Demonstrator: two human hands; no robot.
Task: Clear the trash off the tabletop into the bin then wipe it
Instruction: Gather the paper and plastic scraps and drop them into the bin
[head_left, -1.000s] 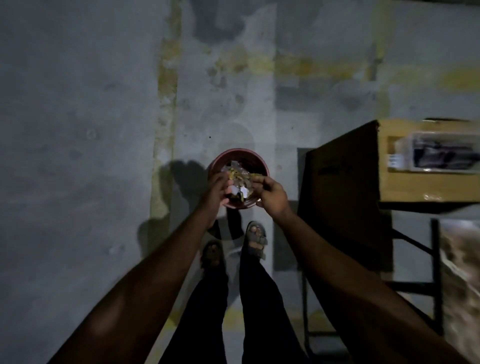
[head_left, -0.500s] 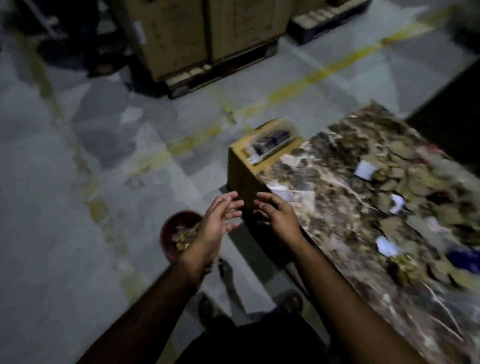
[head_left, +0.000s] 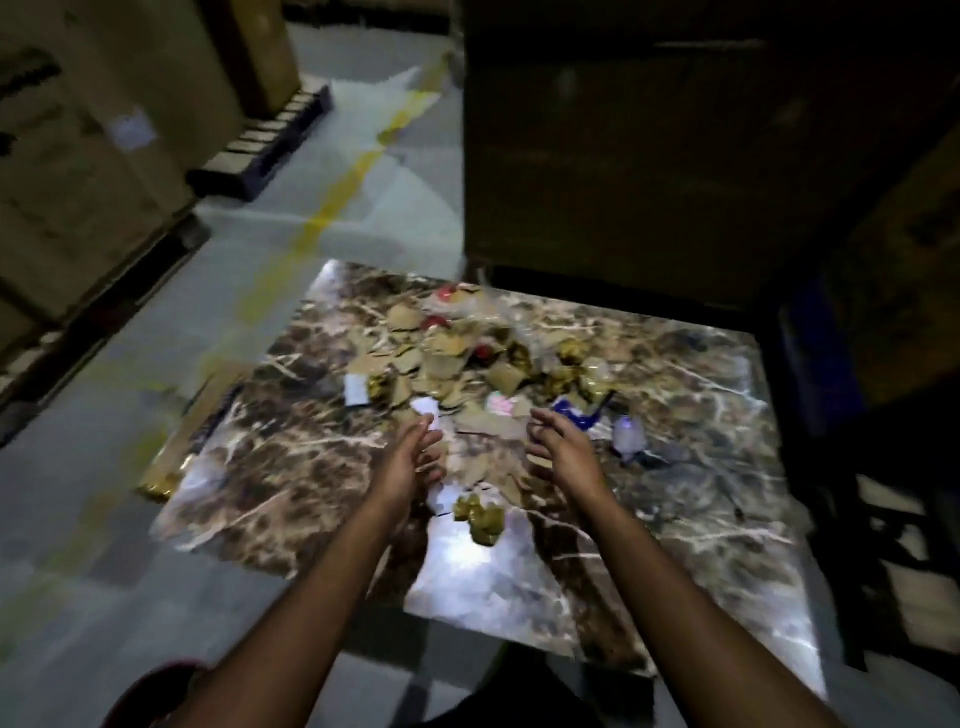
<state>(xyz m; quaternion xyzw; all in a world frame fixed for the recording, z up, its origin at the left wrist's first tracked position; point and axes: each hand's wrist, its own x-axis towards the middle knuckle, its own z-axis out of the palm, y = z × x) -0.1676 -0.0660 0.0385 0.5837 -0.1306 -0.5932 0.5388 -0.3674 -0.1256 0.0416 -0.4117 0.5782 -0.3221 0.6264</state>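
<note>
Dim lighting. Grey concrete floor (head_left: 104, 519) carries a yellow painted line (head_left: 332, 208). Stacked cardboard boxes (head_left: 78, 171) stand on a pallet (head_left: 260, 140); a large dark crate (head_left: 649, 145) stands opposite.

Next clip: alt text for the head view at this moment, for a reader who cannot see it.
Two bare hands, left hand and right hand, hover open and empty over a marble-patterned tabletop, either side of a heap of cardboard scraps and wrappers. The red bin peeks in at bottom left on the floor.
</note>
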